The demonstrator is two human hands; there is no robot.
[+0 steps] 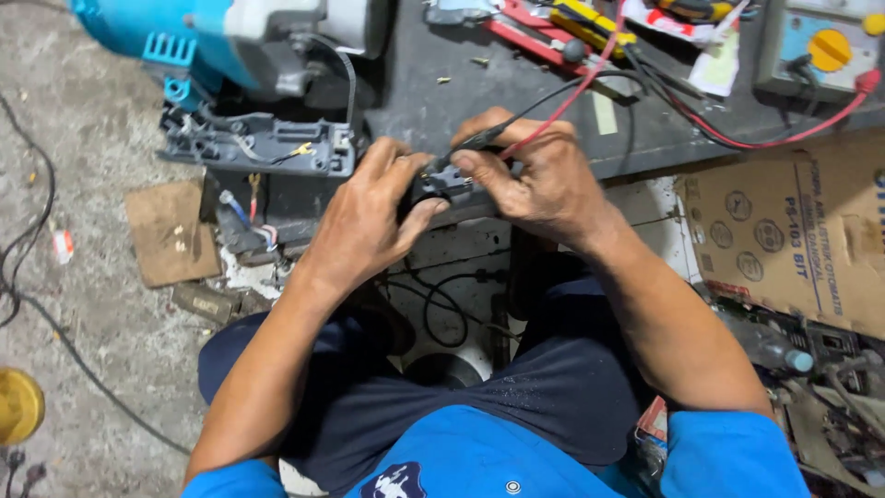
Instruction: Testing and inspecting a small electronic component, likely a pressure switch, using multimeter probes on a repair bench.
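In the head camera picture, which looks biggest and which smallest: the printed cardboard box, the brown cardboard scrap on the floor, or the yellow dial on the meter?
1. Printed cardboard box, though it is cut off by the edge.
2. Brown cardboard scrap.
3. Yellow dial, clearly smallest.

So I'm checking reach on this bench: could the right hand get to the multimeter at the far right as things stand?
Probably yes. The right hand is busy pinching a probe against the small black part, but the bench between it and the multimeter holds only loose leads.
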